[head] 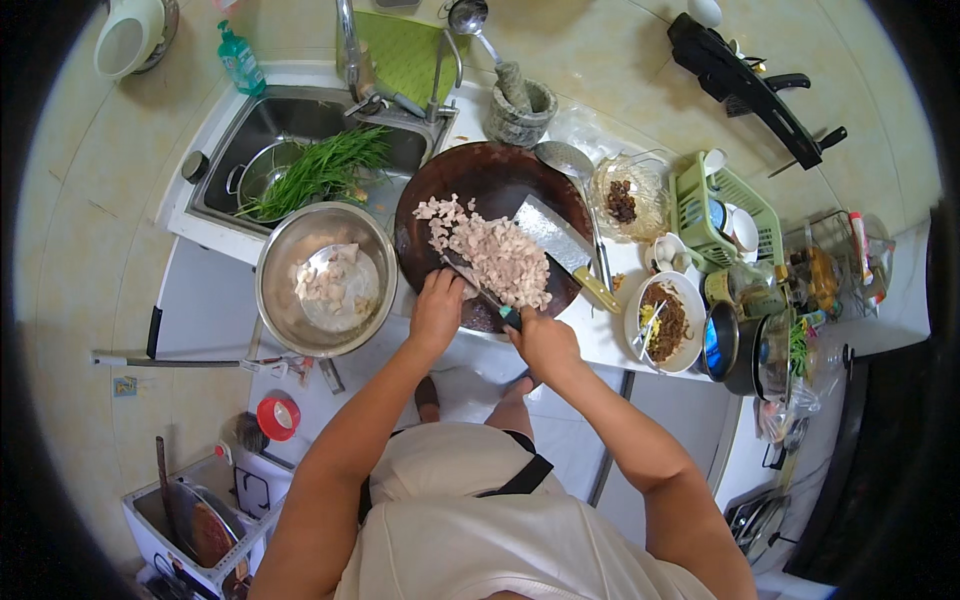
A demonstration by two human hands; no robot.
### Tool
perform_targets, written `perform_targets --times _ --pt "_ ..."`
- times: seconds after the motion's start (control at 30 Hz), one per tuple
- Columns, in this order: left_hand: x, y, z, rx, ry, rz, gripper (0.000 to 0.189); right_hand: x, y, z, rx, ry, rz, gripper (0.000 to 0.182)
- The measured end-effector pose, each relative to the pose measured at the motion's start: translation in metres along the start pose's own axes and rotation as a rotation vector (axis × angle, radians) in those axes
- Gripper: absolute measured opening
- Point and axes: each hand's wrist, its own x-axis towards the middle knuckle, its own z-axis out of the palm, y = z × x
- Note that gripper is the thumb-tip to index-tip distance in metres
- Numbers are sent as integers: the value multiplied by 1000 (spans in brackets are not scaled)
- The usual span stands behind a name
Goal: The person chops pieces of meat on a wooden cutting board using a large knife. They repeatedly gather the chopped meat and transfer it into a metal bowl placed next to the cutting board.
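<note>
My right hand (pixel 546 341) is closed around the dark handle of a narrow kitchen knife (pixel 487 294), whose blade points up and left over a round dark cutting board (pixel 480 166). My left hand (pixel 437 306) rests at the board's near edge, its fingertips on a pale piece of meat (pixel 470 291) beside the blade. A heap of diced pale meat (pixel 501 255) lies across the middle of the board. Right of the heap lies a cleaver (pixel 555 234) with a yellowish handle. A steel bowl (pixel 327 279) with more meat pieces stands left of the board.
The sink (pixel 259 112) at upper left holds a pot with green stalks (pixel 322 169). A stone mortar (pixel 521 112) stands behind the board. To the right are a skimmer (pixel 568 159), a white bowl of brown shreds (pixel 667 322), a green basket (pixel 731 217) and black pots.
</note>
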Motion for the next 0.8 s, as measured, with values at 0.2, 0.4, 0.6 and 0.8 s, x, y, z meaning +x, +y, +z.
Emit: perform_targets --times 0.2,0.4,0.6,0.8 --pt "0 0 -1 0 44 47 23 29 -10 32 99 104 2 38" --pt "0 -6 -3 -27 42 22 24 2 1 12 104 128 -25 40" --pt "-3 -4 0 4 13 26 24 -9 -2 -1 13 5 -10 36" --pt "-3 -7 -1 1 -12 50 19 38 -20 41 81 152 -52 35"
